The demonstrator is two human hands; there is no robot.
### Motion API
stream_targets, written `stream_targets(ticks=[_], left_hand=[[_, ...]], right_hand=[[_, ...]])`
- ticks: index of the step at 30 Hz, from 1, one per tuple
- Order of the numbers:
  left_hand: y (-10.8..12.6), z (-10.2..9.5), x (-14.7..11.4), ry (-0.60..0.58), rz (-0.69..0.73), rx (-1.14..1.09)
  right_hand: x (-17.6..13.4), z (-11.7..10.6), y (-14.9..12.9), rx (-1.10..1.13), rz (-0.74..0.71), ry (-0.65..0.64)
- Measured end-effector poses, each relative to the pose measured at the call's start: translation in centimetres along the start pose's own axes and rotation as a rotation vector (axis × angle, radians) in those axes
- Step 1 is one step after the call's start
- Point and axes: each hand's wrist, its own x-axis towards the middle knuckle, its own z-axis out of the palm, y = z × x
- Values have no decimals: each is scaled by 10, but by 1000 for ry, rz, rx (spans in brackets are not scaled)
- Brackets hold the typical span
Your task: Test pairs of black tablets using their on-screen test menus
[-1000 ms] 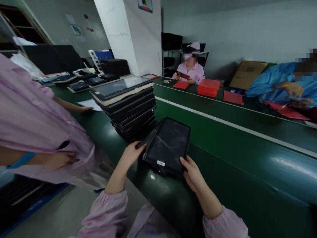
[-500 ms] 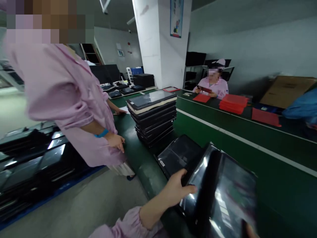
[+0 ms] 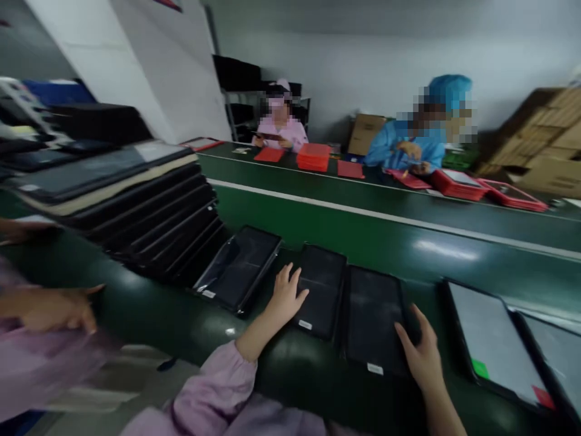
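My left hand (image 3: pixel 285 298) has its fingers spread over the left edge of a flat black tablet (image 3: pixel 321 287) with a small white label. To the right lies a second black tablet (image 3: pixel 374 315), close beside the first. My right hand (image 3: pixel 423 351) is at its right edge, thumb and fingers apart, touching or nearly touching it. Left of my left hand rests a third black tablet (image 3: pixel 240 266) in shiny clear film. All three lie flat on the green work table (image 3: pixel 281 369). Neither hand grips anything.
A tall stack of black cased tablets (image 3: pixel 149 212) stands at left, near a co-worker's hand (image 3: pixel 54 312). Pale-screened tablets (image 3: pixel 492 345) lie at right. Across the table sit two people, one in pink (image 3: pixel 282 130), one in blue (image 3: pixel 385 145), near red sheets (image 3: pixel 313 156).
The view has swung right and closer to the table. The two tablets tilted up between my hands now lie flat side by side, and my hands have loosened from them.
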Motion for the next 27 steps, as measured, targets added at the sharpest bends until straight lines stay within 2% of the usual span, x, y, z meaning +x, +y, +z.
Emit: stream_targets(ticks=[4, 8, 11, 15, 21, 27], left_hand=[[33, 20, 27, -90, 158, 181], [69, 37, 64, -121, 256, 317], [83, 45, 83, -137, 325, 384], [76, 42, 93, -158, 325, 452], [52, 25, 87, -176, 274, 527], [45, 28, 86, -193, 288, 549]], right_hand=[[10, 10, 6, 20, 68, 26], [15, 14, 4, 72, 71, 14], [18, 16, 4, 96, 84, -3], [14, 14, 4, 111, 128, -28], [4, 9, -8, 141, 162, -22], [-1, 13, -16, 218, 201, 27]])
